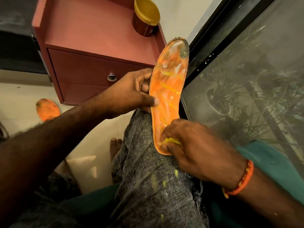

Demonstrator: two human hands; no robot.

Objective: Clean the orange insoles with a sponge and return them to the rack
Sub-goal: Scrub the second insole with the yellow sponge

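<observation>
right hand: my right hand (194, 145) is nearest, fingers curled round a yellow sponge (172, 142), pressing it on the heel end of the insole; only a scrap of sponge shows between the fingers
wristband: orange thread band (241, 180) on my right wrist
knee: grey speckled jeans (148, 170) under the insole, yellow flecks on the cloth; the insole's heel end rests on the knee
insole in hand: orange insole (167, 89) held up lengthwise, heel near me, toe pointing away; surface streaked white and yellow, toe tip dark and dirty with a frayed edge
left hand: my left hand (130, 94) pinches the insole's left edge at mid-length, thumb on the top face, fingers curled behind
foot: bare toes (116, 143) on the pale floor beside the knee
second insole: another orange insole (47, 109) lies flat on the floor at left, well apart from the hands, partly hidden by my left forearm, dark smudge at one end
cabinet: red cabinet (92, 66) with a drawer and a round metal knob (112, 77), behind the left hand
jar: brown jar with gold lid (145, 18) on the cabinet top, near its right rear corner
window: dark-framed glass (246, 71) on the right, plants seen through it
rack: can't tell which item is the rack
</observation>
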